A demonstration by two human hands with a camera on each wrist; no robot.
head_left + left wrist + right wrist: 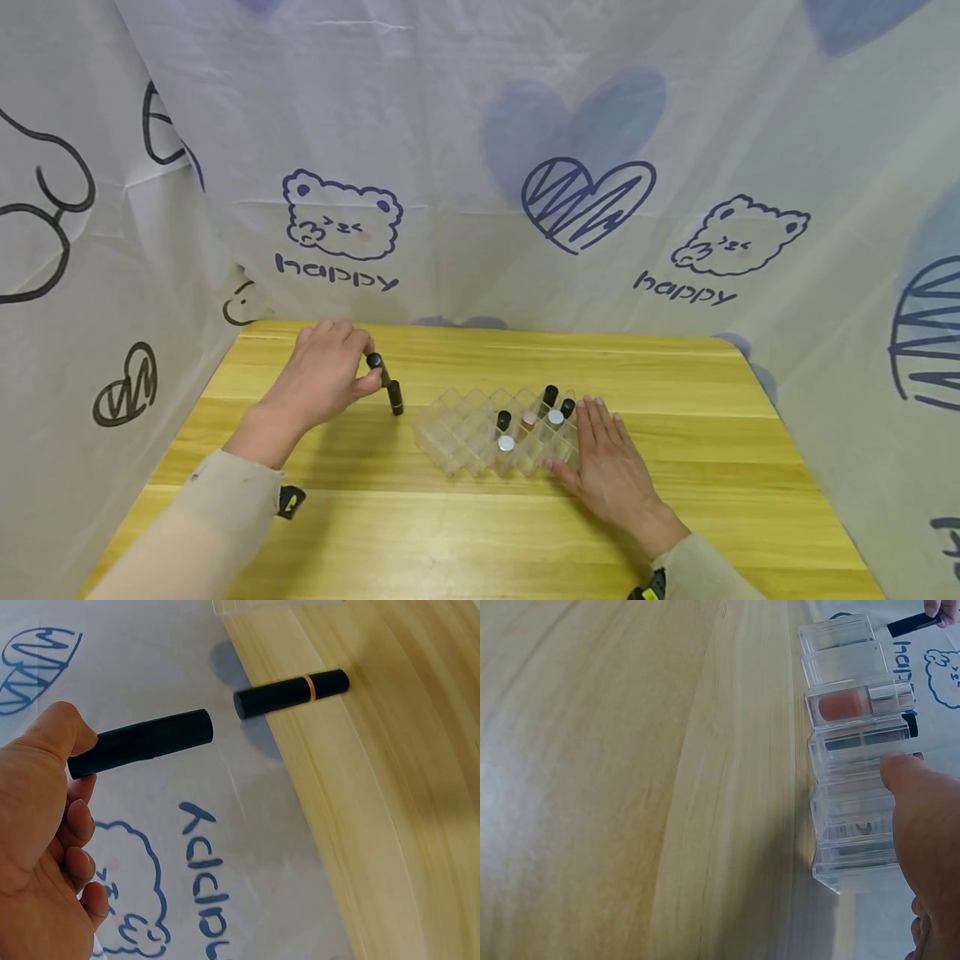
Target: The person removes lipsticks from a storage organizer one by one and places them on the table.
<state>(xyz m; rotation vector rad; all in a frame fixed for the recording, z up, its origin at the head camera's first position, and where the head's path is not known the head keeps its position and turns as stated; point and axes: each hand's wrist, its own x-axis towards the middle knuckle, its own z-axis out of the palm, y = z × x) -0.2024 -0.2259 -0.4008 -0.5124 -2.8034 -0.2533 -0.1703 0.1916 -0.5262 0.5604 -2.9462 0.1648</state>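
Note:
My left hand (326, 375) pinches one end of a black lipstick-like tube (154, 740) between thumb and fingers, with the tube held up off the table. Just beyond its free end, a second black tube with a thin orange-gold band (281, 694) stands upright on the table. To the right sits a clear lipstick organizer (453, 429) with diamond-shaped compartments. My right hand (611, 467) lies along its right end, fingers straight, thumb at the near side. Several tubes stand in the organizer's right half, among them black-capped ones (504, 420), a silver-capped one (506, 444) and a pink-topped one (528, 419).
All of this is on a yellow wood-grain table (360, 533). A pale curtain (450, 167) printed with hearts and bears hangs behind the table and at both sides. The organizer's left compartments hold no tubes.

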